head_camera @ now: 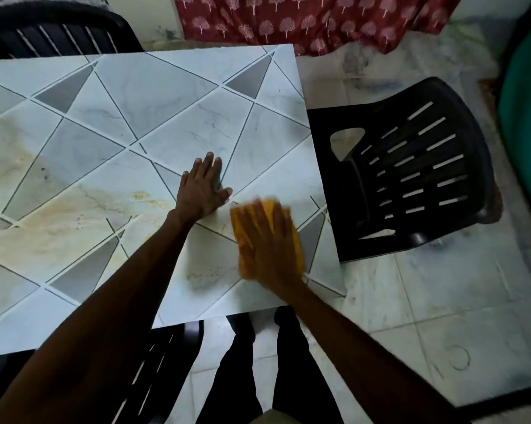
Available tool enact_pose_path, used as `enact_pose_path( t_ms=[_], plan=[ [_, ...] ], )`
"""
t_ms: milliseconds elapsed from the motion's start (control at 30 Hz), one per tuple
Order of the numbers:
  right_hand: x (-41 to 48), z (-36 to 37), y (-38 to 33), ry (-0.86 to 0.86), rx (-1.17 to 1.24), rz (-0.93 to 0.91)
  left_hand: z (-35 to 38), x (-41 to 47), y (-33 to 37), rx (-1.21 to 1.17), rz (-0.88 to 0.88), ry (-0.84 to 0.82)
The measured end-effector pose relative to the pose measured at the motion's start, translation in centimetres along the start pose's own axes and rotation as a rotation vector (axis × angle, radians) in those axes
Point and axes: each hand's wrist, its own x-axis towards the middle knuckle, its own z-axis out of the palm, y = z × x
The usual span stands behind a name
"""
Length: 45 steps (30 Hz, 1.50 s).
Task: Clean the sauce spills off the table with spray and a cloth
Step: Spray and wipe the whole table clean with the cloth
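The table (166,96) has a pale marble-pattern top with grey triangles. Yellowish sauce smears (74,215) spread over its left and middle part, with a small yellow blob (142,195) near my left wrist. My left hand (204,186) lies flat on the tabletop, fingers spread, holding nothing. My right hand (267,243) presses flat on an orange cloth (298,243) near the table's right front corner; both are motion-blurred. No spray bottle is in view.
A black plastic chair (411,172) stands just right of the table. Another black chair (59,32) is at the far left, and a third (166,356) sits under the near edge. A red patterned fabric (319,19) hangs behind. A green tub (527,117) is at the right edge.
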Motion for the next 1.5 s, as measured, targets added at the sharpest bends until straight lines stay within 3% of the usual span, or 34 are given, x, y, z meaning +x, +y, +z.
enact_pose_path(
  t_ms=[100,200,267,367,500,667,767,867,1000,1133,1300,1367,1500],
  plan=[
    [-9.2,0.8,0.8,-0.045,-0.018,0.049,-0.1,-0.1,0.3,-0.014,-0.015,0.000],
    [-12.9,0.8,4.1,-0.107,0.021,0.088,0.0,-0.3,0.4,-0.026,-0.012,0.003],
    [-11.3,0.3,7.1,-0.115,0.036,0.147,-0.1,-0.2,0.3,-0.027,-0.006,-0.001],
    [-4.4,-0.3,9.9,-0.048,0.074,0.376,0.2,-0.1,0.0,-0.018,0.007,0.002],
    [4.0,-0.2,7.4,0.026,0.027,0.506,0.6,0.0,-0.5,-0.016,0.034,0.031],
    [-3.4,0.6,5.7,0.003,-0.035,0.274,0.5,-0.1,-0.5,-0.007,0.030,0.014],
    [-10.9,1.1,5.7,0.020,0.054,0.299,0.2,0.0,0.0,-0.028,0.015,-0.009],
    [-13.8,0.5,7.2,-0.066,0.136,0.260,0.0,-0.4,0.2,-0.036,0.005,-0.019],
    [-9.1,-0.6,8.7,-0.098,0.162,0.317,0.1,-0.4,0.2,-0.032,-0.007,-0.020],
    [2.7,-2.0,11.1,-0.041,0.097,0.363,0.1,0.2,0.5,-0.058,-0.054,-0.036],
    [11.5,-2.9,9.5,-0.030,-0.004,0.364,0.1,0.4,0.8,-0.035,-0.074,-0.036],
    [9.8,-2.9,8.6,0.003,-0.028,0.281,-0.1,0.6,1.0,-0.019,-0.065,-0.034],
    [-2.9,-1.5,4.5,0.011,-0.028,-0.193,-0.2,0.2,1.5,-0.038,-0.058,-0.029]
  ],
)
